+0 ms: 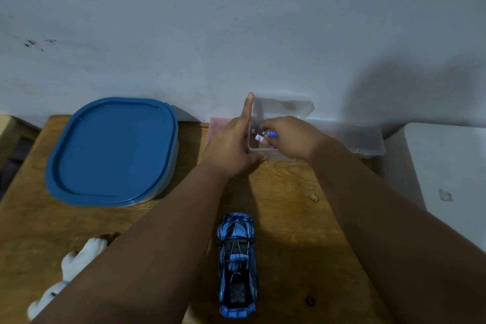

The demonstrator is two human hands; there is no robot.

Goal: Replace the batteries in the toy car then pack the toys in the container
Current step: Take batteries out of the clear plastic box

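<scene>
A blue toy car (237, 264) sits on the wooden table (289, 205) near the front edge, between my forearms. At the back stands a small clear plastic box (282, 108) with its lid flipped up against the wall. My left hand (231, 147) steadies the box's left side, thumb curled on its front rim and index finger pointing straight up. My right hand (289, 139) reaches into the box and pinches small batteries (263, 136) with white and blue labels. A large container with a blue lid (113, 151) sits at the back left, closed.
A white plush toy (71, 271) lies at the table's front left, partly under my left forearm. A second clear box (365, 139) stands behind my right wrist. A white surface (447, 179) borders the table on the right. The wall runs close behind everything.
</scene>
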